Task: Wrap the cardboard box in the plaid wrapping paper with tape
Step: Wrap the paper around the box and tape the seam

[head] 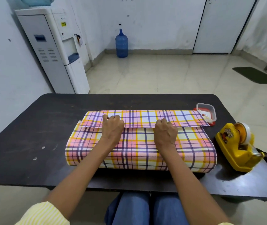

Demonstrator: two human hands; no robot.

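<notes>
Both arms reach forward. The left hand [112, 128] and right hand [166, 131] sit mid-frame, fingers curled, knuckles up.

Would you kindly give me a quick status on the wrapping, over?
Left hand, right hand grip far flap of plaid wrapping paper. Flaps overlapped, no tape seen; box hidden. Yellow tape dispenser at right, untouched.

Left of the paper [139, 143] the table [32, 127] gives wide room; on the right a dispenser [233, 143] and tub [210, 109] crowd it.
</notes>
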